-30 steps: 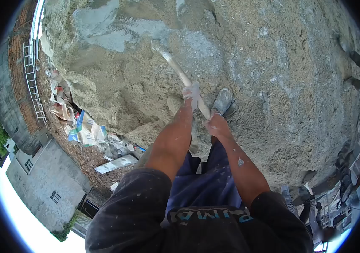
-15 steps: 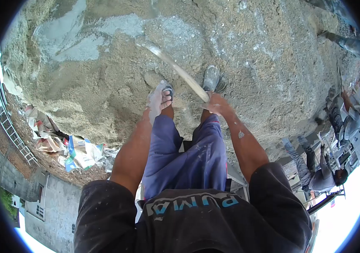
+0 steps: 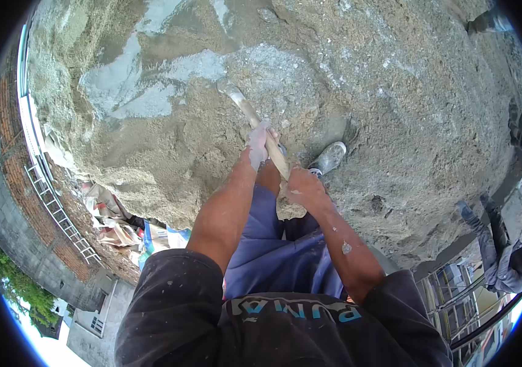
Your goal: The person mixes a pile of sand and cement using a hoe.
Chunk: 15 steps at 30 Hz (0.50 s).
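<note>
Moved: my left hand, back gripping the pale, rounded wooden handle slanting far-left from my nearer, closed right hand.

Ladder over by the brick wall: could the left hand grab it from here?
Probably not: the left hand is wrapped around a pale handle, and the ladder looks well out of reach, beyond the sand and crumpled sacks.

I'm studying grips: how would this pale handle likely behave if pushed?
The pale handle is probably stiff, as it looks like solid wood. Its rounded shaft may twist in a loose grip. Its far end seems sunk in the sandy mound, so pushing might meet resistance.
</note>
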Tool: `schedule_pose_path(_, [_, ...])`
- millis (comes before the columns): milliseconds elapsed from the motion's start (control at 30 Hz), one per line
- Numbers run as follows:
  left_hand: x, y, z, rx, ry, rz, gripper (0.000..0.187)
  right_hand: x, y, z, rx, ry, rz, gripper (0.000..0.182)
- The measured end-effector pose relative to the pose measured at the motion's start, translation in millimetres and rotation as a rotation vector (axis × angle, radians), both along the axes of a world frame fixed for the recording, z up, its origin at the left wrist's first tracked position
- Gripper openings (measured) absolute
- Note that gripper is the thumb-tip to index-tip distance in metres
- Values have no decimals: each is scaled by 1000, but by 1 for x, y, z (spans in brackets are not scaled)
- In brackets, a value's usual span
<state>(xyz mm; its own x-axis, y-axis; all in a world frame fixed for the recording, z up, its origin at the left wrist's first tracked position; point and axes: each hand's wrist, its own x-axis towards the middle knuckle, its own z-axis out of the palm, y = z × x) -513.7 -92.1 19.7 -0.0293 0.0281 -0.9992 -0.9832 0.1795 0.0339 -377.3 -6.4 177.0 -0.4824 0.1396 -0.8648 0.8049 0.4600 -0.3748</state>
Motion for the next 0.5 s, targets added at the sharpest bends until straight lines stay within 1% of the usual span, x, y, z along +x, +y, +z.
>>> schedule_pose_path(33, [-2, 7, 0, 35, -9, 0, 28, 0, 19, 0, -21, 45, -1, 40])
schedule_pose_path(67, [-5, 29, 25, 33, 13, 50, 29, 1, 43, -3, -51, 47, 30, 43])
schedule_pose_path(100, [-6, 50, 34, 18, 40, 69, 31, 5, 74, -9, -75, 54, 65, 46])
schedule_pose_path(133, [-1, 68, 38, 2, 60, 87, 32, 19, 98, -12, -101, 53, 98, 49])
schedule_pose_path(167, [10, 83, 42, -18, 63, 96, 34, 45, 115, -11, -93, 98, 125, 48])
schedule_pose_path(200, [24, 91, 27, -42, 107, 48, 40, 76, 132, -10, -71, 130, 141, 47])
schedule_pose_path(233, [37, 100, 24, -13, 108, 36, 40, 108, 151, -3, -34, 139, 154, 46])
schedule_pose_path(267, [57, 109, 20, 36, 76, 15, 40, 143, 170, 16, -8, 83, 141, 42])
schedule_pose_path(300, [76, 114, -1, 0, -7, 132, 36, 179, 188, 45, 34, 4, 115, 38])
schedule_pose_path(333, [112, 127, -19, -53, -107, 231, 32, 221, 200, 73, 73, -90, 78, 36])
schedule_pose_path(367, [164, 153, -4, -35, -160, 195, 27, 270, 203, 94, 166, -151, 0, 36])
schedule_pose_path(400, [205, 176, 17, -24, -201, 174, 23, 323, 201, 111, 254, -201, -58, 36])
schedule_pose_path(433, [253, 196, 38, 79, -258, 130, 20, 365, 196, 135, 329, -229, -98, 37])
schedule_pose_path(467, [301, 215, 64, 184, -292, 100, 17, 398, 192, 167, 390, -329, -125, 38])
schedule_pose_path(500, [341, 238, 89, 205, -343, 99, 15, 427, 190, 198, 450, -415, -148, 39])
